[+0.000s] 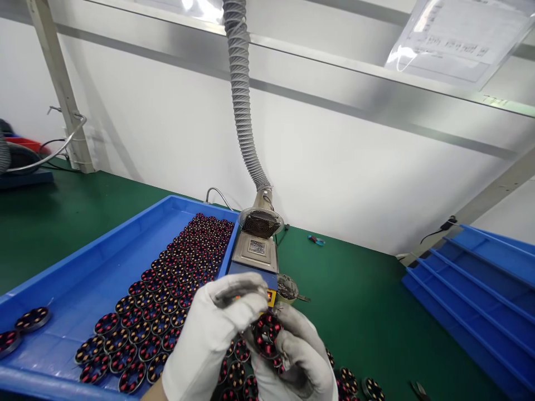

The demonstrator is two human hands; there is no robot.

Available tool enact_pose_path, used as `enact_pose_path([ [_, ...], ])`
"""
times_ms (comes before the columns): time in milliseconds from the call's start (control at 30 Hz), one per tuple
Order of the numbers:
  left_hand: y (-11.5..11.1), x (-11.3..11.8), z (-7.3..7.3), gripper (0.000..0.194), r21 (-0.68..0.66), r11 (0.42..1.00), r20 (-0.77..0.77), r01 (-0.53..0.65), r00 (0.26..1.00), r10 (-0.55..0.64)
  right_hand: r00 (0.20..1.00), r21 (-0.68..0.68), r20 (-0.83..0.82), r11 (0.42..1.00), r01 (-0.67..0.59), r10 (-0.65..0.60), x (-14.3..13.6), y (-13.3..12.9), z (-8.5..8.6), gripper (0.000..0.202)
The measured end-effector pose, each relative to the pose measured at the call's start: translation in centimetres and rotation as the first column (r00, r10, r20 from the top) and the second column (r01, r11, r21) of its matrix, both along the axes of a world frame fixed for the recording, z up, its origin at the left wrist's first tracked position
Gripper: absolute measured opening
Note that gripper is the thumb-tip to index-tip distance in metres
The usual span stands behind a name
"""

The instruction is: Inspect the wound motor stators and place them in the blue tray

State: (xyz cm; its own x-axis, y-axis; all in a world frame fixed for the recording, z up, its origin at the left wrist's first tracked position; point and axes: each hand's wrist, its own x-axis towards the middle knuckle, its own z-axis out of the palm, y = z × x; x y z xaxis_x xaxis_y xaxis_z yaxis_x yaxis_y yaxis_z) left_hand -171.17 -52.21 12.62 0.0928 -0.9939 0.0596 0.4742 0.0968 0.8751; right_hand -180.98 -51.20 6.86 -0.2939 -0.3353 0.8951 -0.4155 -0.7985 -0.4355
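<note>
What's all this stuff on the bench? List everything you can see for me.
Wound coil rings: many, dark with red and copper windings, in rows in the big tray; a few loose on the mat near the hands.
Big tray: one, blue, left on the bench.
Stacked trays: several, blue, right edge.
Bench mat: one, green.
Extraction hose: one, grey, ribbed, hanging down to a round grille.
Small metal unit: one, beige and blue, under the hose.
Small tool: one, teal, on the mat behind.
Paper sheet: one, in a clear sleeve, top right.
Left hand: white glove, fingers over a held ring.
Right hand: white glove, holding one coil ring.
</note>
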Motion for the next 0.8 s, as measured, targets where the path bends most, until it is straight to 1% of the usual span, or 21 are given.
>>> enact_pose_path([
  [33,0.0,0.1,0.3,0.020,-0.003,0.999,-0.041,-0.049,0.998,0.049,1.000,-0.003,0.015,1.000,0.007,-0.006,0.1,0.0,0.0,0.039],
  [67,-0.1,0.2,0.5,0.024,0.000,0.998,-0.048,-0.064,0.997,0.064,1.000,-0.002,0.019,1.000,0.012,-0.012,0.1,0.0,0.0,0.038],
  [100,0.0,0.3,0.7,0.027,0.001,1.000,-0.012,-0.031,0.999,0.031,1.000,0.004,0.011,1.000,0.010,-0.010,0.1,0.1,0.0,0.038],
  [133,0.0,0.5,0.9,0.028,-0.002,0.999,0.057,0.041,0.998,-0.041,1.000,0.014,-0.004,1.000,-0.001,0.001,0.0,0.1,-0.1,0.037],
  [200,0.2,0.6,0.8,0.016,-0.008,0.975,0.196,0.224,0.956,-0.218,0.999,0.032,-0.022,0.999,-0.038,0.039,-0.2,0.0,-0.2,0.036],
  [233,0.3,0.6,0.6,0.009,-0.017,0.958,0.227,0.287,0.934,-0.276,0.998,0.032,-0.025,0.998,-0.049,0.050,-0.3,-0.1,-0.3,0.035],
  [267,0.3,0.5,0.3,0.008,-0.033,0.947,0.233,0.321,0.924,-0.305,0.998,0.022,-0.028,0.999,-0.050,0.050,-0.3,-0.2,-0.3,0.035],
  [300,0.3,0.4,0.0,0.013,-0.050,0.939,0.215,0.341,0.922,-0.323,0.999,-0.001,-0.032,0.999,-0.040,0.040,-0.3,-0.3,-0.3,0.035],
  [367,0.2,0.2,-0.6,0.012,-0.065,0.934,0.126,0.351,0.931,-0.341,1.000,-0.055,-0.027,0.999,-0.001,-0.001,-0.1,-0.4,-0.3,0.035],
  [400,0.1,0.2,-0.7,0.009,-0.057,0.941,0.064,0.334,0.942,-0.331,1.000,-0.063,-0.017,0.998,0.016,-0.017,0.1,-0.4,-0.3,0.035],
  [433,-0.1,0.3,-0.7,0.010,-0.047,0.957,-0.008,0.287,0.958,-0.287,1.000,-0.049,-0.004,0.999,0.025,-0.025,0.2,-0.3,-0.2,0.035],
  [500,-0.3,0.7,-0.6,0.023,0.005,0.993,-0.143,0.115,0.983,-0.113,0.999,0.039,0.031,0.999,0.013,-0.015,0.4,0.2,0.0,0.037],
  [533,-0.4,1.1,-0.4,0.028,0.027,1.000,-0.183,0.016,0.983,-0.011,0.999,0.092,0.050,0.996,-0.004,0.000,0.4,0.4,0.1,0.038],
  [567,-0.4,1.7,-0.4,0.031,0.045,0.996,-0.182,-0.070,0.980,0.077,0.998,0.135,0.067,0.990,-0.030,0.021,0.3,0.7,0.2,0.038],
  [600,-0.3,2.4,-0.5,0.032,0.057,0.990,-0.125,-0.130,0.983,0.136,0.995,0.170,0.087,0.983,-0.065,0.051,0.0,0.9,0.3,0.036],
  [633,-0.2,3.2,-0.8,0.032,0.070,0.985,-0.007,-0.157,0.987,0.158,0.990,0.209,0.111,0.972,-0.112,0.090,-0.4,1.0,0.4,0.034],
  [667,0.1,4.1,-1.4,0.032,0.070,0.982,0.161,-0.174,0.974,0.161,0.981,0.254,0.140,0.952,-0.168,0.136,-0.9,0.9,0.5,0.033],
  [700,0.3,5.0,-2.2,0.033,0.046,0.982,0.358,-0.181,0.921,0.154,0.969,0.309,0.172,0.924,-0.225,0.178,-1.5,0.7,0.6,0.032],
  [733,0.6,6.0,-3.4,0.034,0.010,0.983,0.547,-0.183,0.824,0.148,0.956,0.372,0.204,0.886,-0.277,0.213,-2.3,0.3,0.9,0.032],
  [767,0.8,6.9,-4.7,0.031,-0.081,0.979,0.685,-0.188,0.703,0.192,0.943,0.445,0.233,0.836,-0.321,0.239,-3.1,-0.2,1.2,0.032],
  [800,1.1,7.7,-6.2,0.029,-0.172,0.973,0.777,-0.155,0.586,0.231,0.931,0.527,0.252,0.769,-0.361,0.265,-3.9,-1.0,1.7,0.032],
])
